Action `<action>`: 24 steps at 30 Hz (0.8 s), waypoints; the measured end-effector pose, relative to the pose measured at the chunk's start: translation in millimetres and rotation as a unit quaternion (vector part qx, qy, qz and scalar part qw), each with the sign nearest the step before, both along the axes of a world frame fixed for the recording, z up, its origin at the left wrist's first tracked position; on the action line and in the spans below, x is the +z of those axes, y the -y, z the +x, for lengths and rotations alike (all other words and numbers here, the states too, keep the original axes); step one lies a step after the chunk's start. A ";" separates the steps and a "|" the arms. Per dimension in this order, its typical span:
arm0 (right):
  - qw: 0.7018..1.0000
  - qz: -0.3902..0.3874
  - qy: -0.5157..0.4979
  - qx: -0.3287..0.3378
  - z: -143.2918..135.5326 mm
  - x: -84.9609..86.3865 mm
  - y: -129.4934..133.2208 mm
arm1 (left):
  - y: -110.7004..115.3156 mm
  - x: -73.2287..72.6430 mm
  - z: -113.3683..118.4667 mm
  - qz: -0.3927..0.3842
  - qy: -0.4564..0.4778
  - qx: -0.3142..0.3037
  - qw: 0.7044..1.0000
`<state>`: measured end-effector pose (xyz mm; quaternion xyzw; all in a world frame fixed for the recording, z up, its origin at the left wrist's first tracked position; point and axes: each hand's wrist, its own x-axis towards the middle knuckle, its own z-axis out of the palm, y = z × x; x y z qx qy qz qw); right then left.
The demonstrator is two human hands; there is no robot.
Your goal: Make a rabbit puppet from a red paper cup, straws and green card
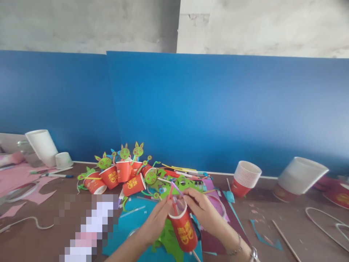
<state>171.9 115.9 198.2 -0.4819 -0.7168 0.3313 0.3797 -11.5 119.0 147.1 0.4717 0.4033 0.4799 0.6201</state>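
A red paper cup (185, 233) with yellow characters is tilted in front of me, its white-rimmed mouth upward. A wooden stick (195, 255) comes out of its base. A red straw (170, 192) and a purple straw (177, 189) rise from the mouth. My left hand (158, 218) is closed at the left of the rim, by the red straw. My right hand (203, 211) has its fingers bent at the right of the rim, near the purple straw. What the fingertips pinch is too small to make out. Green cut paper (170, 240) lies below the cup.
Red cups with green rabbit faces (124, 171) crowd the back left. Stacked cups (245, 176) and a larger cup stack (296, 180) stand right. Blue paper (131, 225), purple paper (215, 202) and a stick (285, 240) lie on the table. A blue panel (191, 109) rises behind.
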 end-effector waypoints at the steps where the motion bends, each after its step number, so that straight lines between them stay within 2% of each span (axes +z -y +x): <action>1: 1.000 -0.008 -0.002 0.004 -0.1 -0.2 -0.5 | 0.6 3.0 -0.2 -0.018 -0.012 0.000 1.000; 5: 0.997 -0.059 -0.048 -0.004 -1.1 -2.0 -3.1 | 2.1 25.8 2.4 -0.055 0.038 -0.033 0.997; 7: 0.995 -0.076 -0.069 -0.008 -2.6 -2.8 -3.5 | 1.4 36.1 4.3 -0.052 0.028 -0.040 0.997; 9: 0.994 -0.083 -0.071 -0.006 -4.7 -2.8 -2.8 | -0.7 40.1 5.8 -0.037 0.002 -0.048 0.998; 17: 1.000 -0.022 0.003 -0.001 -9.1 6.1 5.0 | -6.9 21.9 8.8 0.107 -0.084 0.017 0.991; 21: 0.999 -0.022 0.012 -0.033 -9.0 4.2 5.4 | -4.9 21.5 8.9 0.116 -0.097 0.031 0.988; 24: 0.999 -0.020 0.026 -0.024 -10.4 1.1 4.0 | -4.8 25.2 7.8 0.142 -0.106 0.020 0.984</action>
